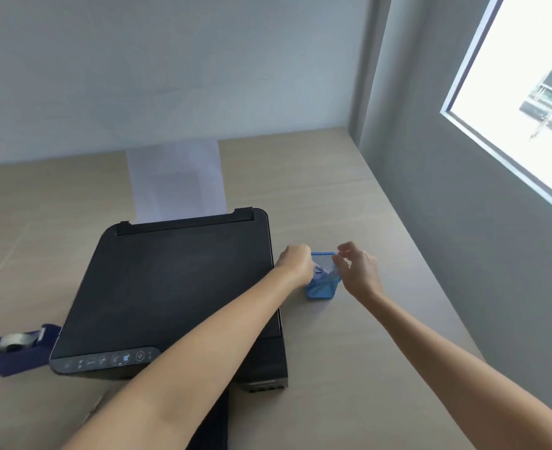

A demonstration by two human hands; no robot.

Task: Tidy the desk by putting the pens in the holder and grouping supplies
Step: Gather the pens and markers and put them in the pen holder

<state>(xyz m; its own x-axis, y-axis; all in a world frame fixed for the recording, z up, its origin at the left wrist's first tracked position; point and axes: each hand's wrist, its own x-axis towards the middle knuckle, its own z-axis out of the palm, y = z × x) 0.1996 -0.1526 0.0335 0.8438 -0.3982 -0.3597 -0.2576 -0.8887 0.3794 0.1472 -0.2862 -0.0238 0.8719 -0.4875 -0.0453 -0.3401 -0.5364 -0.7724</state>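
A blue mesh pen holder (320, 289) stands on the light wooden desk (349, 336), just right of the printer. My left hand (295, 264) is curled against the holder's left side, and its fingers reach in over the rim. My right hand (360, 269) is at the right rim, its fingertips pinched on the top corner. Something pale, blurred, shows inside the holder between my hands; I cannot tell what it is. No loose pens are in view on the desk.
A black printer (170, 287) fills the middle of the desk, with white paper (177, 177) standing up behind it. A purple tape dispenser (14, 350) sits at the printer's left. A grey wall with a window (528, 92) borders the desk's right edge.
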